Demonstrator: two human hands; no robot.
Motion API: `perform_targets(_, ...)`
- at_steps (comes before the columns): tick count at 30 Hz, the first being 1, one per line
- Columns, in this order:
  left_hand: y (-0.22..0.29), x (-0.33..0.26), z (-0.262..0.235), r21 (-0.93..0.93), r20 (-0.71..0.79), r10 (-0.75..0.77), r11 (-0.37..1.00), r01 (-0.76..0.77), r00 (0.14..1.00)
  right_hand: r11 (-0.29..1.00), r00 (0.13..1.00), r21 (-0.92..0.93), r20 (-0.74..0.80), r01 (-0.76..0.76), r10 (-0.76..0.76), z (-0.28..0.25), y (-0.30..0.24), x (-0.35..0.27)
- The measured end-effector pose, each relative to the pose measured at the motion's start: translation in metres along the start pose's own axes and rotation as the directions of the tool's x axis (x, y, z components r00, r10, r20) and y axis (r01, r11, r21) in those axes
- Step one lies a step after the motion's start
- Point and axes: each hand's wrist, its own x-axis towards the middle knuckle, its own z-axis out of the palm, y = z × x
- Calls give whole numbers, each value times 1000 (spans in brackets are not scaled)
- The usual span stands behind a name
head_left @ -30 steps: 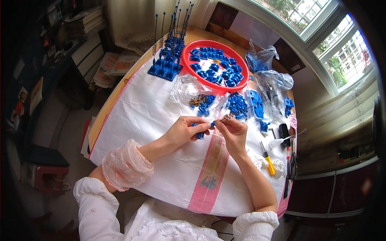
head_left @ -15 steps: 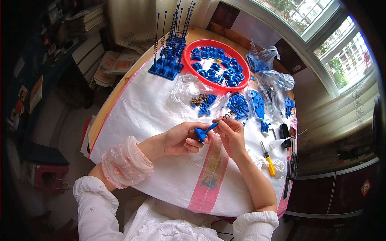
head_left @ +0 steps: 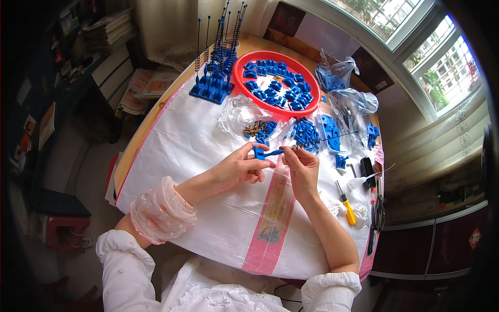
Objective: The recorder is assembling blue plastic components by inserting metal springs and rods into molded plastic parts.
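Note:
Above the middle of the table, both my hands hold a blue plastic part with a stem (head_left: 272, 153). Its blocky end is pinched between the thumb and fingers of my left hand (head_left: 241, 165). My right hand (head_left: 302, 170) grips the other end of the stem with thumb and forefinger. From there a black coil spring (head_left: 311, 142) and a thin dark rod (head_left: 338, 136) stretch off to the right. Just beyond my hands lie a pile of small blue pegs (head_left: 304, 130) and a heap of brass-coloured screws (head_left: 254, 128) beside more blue pieces.
A red round tray (head_left: 239, 78) holds many blue clips. Left of it stand blue bases (head_left: 210, 89) with upright sprung rods. Clear plastic bags (head_left: 241, 113) lie near it. At the right are a yellow-handled screwdriver (head_left: 350, 213), a white squeeze bottle (head_left: 356, 183) and scissors (head_left: 379, 208).
The stemmed part has turned to lie nearly level, and its spring and rod now show to the right. My left fingers have shifted to its blocky end.

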Motion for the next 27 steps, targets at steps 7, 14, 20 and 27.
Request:
perform_targets(7, 0, 1, 0, 20, 7, -25, 999, 25, 1000, 999, 999, 44, -43, 13, -11, -1, 3, 2)
perform_targets(14, -2, 2, -8, 103, -8, -119, 987, 119, 993, 978, 999, 204, 3, -37, 37, -3, 2, 1)
perform_targets(20, 3, 0, -5, 15, 14, -205, 979, 205, 979, 993, 999, 116, -23, -34, 37, 2, -6, -1)
perform_targets(27, -4, 3, -6, -11, 18, -155, 988, 155, 988, 999, 998, 10, -50, 49, -48, 1, -2, -1)
